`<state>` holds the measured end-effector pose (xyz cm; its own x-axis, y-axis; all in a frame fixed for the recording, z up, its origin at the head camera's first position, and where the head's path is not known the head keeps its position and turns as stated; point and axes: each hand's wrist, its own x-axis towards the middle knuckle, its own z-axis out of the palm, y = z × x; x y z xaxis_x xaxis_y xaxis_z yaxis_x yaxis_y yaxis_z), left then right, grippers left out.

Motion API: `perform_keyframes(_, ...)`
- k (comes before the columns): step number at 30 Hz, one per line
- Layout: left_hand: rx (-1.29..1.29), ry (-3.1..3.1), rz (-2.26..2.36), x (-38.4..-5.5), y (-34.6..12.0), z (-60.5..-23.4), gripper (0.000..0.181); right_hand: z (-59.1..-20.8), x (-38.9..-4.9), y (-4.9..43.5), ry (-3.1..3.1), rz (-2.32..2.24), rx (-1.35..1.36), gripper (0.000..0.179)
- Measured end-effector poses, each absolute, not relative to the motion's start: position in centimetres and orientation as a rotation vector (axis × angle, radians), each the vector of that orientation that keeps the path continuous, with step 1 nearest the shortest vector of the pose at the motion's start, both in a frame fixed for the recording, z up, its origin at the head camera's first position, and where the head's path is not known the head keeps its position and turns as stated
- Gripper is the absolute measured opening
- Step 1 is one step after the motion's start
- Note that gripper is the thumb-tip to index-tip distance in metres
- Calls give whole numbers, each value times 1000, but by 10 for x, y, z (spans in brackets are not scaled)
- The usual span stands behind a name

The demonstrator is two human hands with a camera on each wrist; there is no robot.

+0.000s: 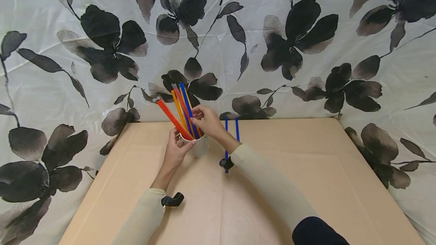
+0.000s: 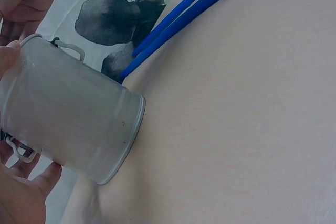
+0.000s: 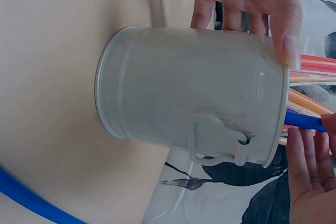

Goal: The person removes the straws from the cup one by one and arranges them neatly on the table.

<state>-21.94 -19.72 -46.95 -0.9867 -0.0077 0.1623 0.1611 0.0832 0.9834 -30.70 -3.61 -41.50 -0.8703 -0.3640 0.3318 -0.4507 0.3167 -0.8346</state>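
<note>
My left hand (image 1: 175, 151) grips a small white metal pail (image 1: 201, 147) by its side near the rim, thumb in front and fingers behind. Wire handles show on the pail in both wrist views. Red, orange, yellow and purple sticks (image 1: 172, 118) lean out of its mouth, some inside a clear wrap. Over the rim, my right hand (image 1: 207, 121) pinches a blue stick (image 3: 304, 121) between thumb and fingers, its lower end inside the pail. The pail's base sits close over the tabletop in the left wrist view.
Two more blue sticks (image 1: 237, 129) lie on the tan table (image 1: 306, 177) right of the pail, one partly under my right forearm. A cloth with dark flowers (image 1: 245, 22) hangs behind the table. Black wrist devices (image 1: 172, 199) are on both sleeves.
</note>
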Motion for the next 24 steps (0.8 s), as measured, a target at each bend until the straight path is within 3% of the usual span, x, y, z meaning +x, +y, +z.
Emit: perform_keyframes(24,-143,-2208,-2077,-222,-198,-472,82,-415,-304,-34,-2372,1742,810,25)
